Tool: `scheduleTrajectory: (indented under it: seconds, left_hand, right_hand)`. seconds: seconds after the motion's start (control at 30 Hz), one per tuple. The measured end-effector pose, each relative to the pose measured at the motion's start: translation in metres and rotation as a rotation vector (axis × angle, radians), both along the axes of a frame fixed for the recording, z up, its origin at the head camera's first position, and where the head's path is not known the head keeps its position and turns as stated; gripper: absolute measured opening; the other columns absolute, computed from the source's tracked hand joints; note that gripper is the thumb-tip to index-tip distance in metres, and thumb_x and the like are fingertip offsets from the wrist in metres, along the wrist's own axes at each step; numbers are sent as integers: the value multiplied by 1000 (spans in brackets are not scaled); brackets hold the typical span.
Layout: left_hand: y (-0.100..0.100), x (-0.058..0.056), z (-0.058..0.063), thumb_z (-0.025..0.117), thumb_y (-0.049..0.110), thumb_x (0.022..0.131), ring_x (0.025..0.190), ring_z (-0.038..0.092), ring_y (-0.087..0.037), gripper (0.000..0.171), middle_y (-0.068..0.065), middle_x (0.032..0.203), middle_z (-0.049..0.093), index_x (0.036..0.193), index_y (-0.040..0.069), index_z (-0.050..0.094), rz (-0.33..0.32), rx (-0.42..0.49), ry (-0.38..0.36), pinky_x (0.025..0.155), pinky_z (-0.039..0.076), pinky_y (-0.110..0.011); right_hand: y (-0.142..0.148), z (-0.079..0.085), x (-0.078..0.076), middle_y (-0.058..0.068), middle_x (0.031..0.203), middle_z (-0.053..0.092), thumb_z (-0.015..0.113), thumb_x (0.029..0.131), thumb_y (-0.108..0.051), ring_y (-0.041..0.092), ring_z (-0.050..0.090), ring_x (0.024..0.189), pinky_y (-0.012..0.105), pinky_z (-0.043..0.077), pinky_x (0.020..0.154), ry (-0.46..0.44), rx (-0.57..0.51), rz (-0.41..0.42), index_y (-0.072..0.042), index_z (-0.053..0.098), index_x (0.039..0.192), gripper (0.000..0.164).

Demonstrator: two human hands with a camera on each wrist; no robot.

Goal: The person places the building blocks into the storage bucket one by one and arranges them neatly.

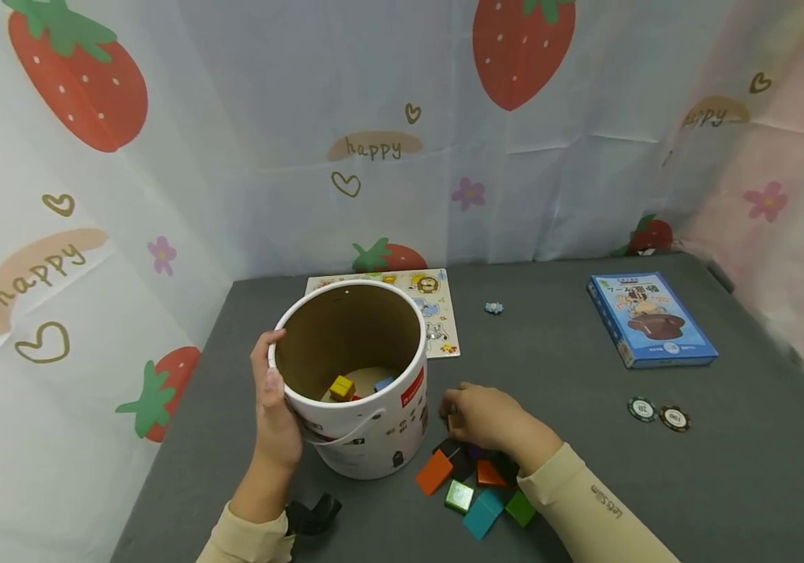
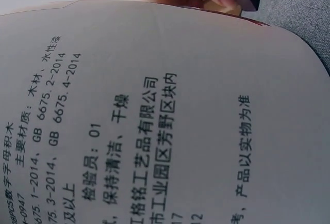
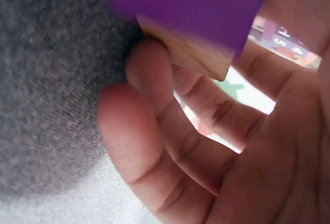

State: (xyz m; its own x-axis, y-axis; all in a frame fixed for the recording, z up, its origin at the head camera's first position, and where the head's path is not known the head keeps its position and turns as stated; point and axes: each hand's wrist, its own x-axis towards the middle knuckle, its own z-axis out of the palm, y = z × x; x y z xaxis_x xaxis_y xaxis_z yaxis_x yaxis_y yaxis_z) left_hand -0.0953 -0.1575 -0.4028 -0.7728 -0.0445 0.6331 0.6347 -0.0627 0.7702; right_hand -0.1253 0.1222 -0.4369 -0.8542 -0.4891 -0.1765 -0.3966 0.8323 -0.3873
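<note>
A white bucket (image 1: pixel 374 438) with a wire handle stands tilted slightly in the head view, a yellow block (image 1: pixel 342 388) and a blue block (image 1: pixel 384 383) at its bottom. My left hand (image 1: pixel 278 414) grips its left rim. Printed text covers the bucket wall (image 2: pixel 206 131) in the left wrist view. Right of the bucket, my right hand (image 1: pixel 489 418) reaches down with fingers curled at a bare-wood block (image 3: pixel 193 53), partly hidden by the hand. A purple face (image 3: pixel 191 7) shows right above that wood. Close by lie orange (image 1: pixel 434 472), green (image 1: pixel 459 496) and teal (image 1: pixel 483 513) blocks.
Behind the bucket lies an animal puzzle board (image 1: pixel 440 313), with a small blue piece (image 1: pixel 493 308) to its right. A blue box (image 1: pixel 655 320) and two poker chips (image 1: pixel 675 418) are at the right. A black curved object (image 1: pixel 314 516) sits by the left wrist.
</note>
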Motion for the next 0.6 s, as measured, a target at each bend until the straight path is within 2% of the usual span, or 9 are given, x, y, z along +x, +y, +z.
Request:
scheduleTrajectory:
  seconds: [0.13, 0.23, 0.37, 0.47, 0.6]
  left_hand:
    - [0, 0, 0, 23, 33, 99, 117, 33, -46, 55, -27, 141, 27, 145, 2, 20, 4, -5, -5, 93, 34, -40]
    - [1, 0, 0, 22, 33, 99, 117, 33, -46, 55, -26, 141, 27, 145, 3, 20, 10, -13, -11, 93, 34, -40]
    - [1, 0, 1, 22, 33, 99, 118, 33, -45, 55, -25, 141, 27, 145, 3, 20, 15, -20, -13, 93, 34, -40]
    - [1, 0, 1, 22, 32, 99, 118, 33, -45, 55, -25, 142, 26, 145, 3, 20, 17, -26, -13, 94, 33, -40]
    - [0, 1, 1, 21, 32, 99, 119, 32, -45, 54, -24, 142, 26, 145, 3, 20, 22, -31, -15, 94, 34, -39]
  right_hand:
    - [4, -2, 1, -4, 85, 51, 70, 85, -14, 16, 49, 72, 37, 44, 69, 6, -81, 11, -19, 65, 90, 8]
    - [8, -3, 1, -5, 81, 49, 69, 85, -13, 15, 47, 71, 35, 42, 66, -8, -137, 10, -18, 63, 87, 8]
    - [13, 0, 0, -7, 77, 53, 69, 86, -14, 13, 50, 67, 32, 43, 63, -33, -205, -44, -17, 59, 88, 11]
    - [15, 11, -2, -8, 77, 58, 70, 87, -16, 10, 53, 65, 31, 45, 61, 6, -274, -103, -16, 57, 92, 14]
    - [19, 43, -6, -5, 86, 62, 70, 87, -16, 11, 57, 72, 31, 48, 63, 103, -370, -200, -15, 58, 102, 20]
